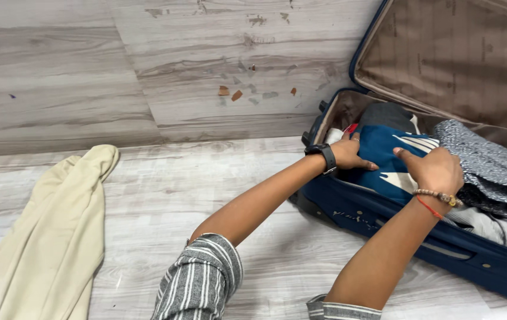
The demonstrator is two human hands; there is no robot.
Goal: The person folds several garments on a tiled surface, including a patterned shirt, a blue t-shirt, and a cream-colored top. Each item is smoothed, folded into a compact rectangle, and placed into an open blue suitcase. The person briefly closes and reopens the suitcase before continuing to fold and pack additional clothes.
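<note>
A dark blue suitcase (pixel 395 228) lies open on the floor at the right, its beige-lined lid (pixel 455 56) leaning against the wall. My left hand (pixel 351 155), with a black watch on the wrist, presses flat on a folded blue garment with white stripes (pixel 390 157) inside the case. My right hand (pixel 434 169), with a bead bracelet and red thread at the wrist, grips the same garment from the right side. A grey speckled garment (pixel 484 163) lies beside it in the case, over lighter grey cloth.
A cream-coloured garment (pixel 52 237) lies spread on the grey wood-pattern floor (pixel 206 184) at the left. The wall (pixel 147 65) behind has the same wood pattern, with scuffed patches. More clothes fill the suitcase's back corner.
</note>
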